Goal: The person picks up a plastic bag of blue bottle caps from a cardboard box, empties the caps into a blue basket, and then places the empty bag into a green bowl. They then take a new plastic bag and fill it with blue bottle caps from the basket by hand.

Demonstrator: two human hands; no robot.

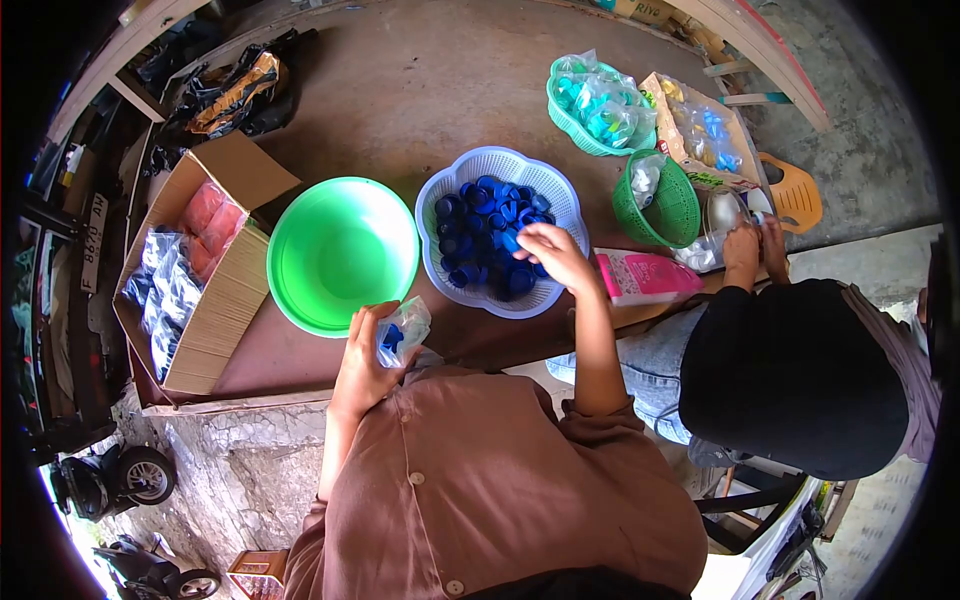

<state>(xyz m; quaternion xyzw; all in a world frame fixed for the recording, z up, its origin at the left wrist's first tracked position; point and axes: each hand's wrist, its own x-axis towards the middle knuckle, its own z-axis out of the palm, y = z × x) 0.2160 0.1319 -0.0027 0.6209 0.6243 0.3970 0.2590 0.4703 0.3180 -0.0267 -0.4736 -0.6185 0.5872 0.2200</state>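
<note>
My left hand (362,362) is wrapped round a small clear plastic bag (412,325), held upright in front of my chest with a few blue pieces inside. Over the right side of a pale lavender basket (452,172), my right hand (556,254) has its fingers pinched at a blue plastic cap (510,242). Many dark blue caps (475,235) fill the middle of that basket. To its left stands a bright green basin (345,245) with nothing in it, just beyond my left hand.
At the left, an open cardboard box (225,310) holds bags of red and blue pieces. A co-worker (800,370) sits at the right, hands on a clear bag. Near them are a dark green basket (668,205), a turquoise basket (565,115), a carton (735,178) and a pink packet (650,277).
</note>
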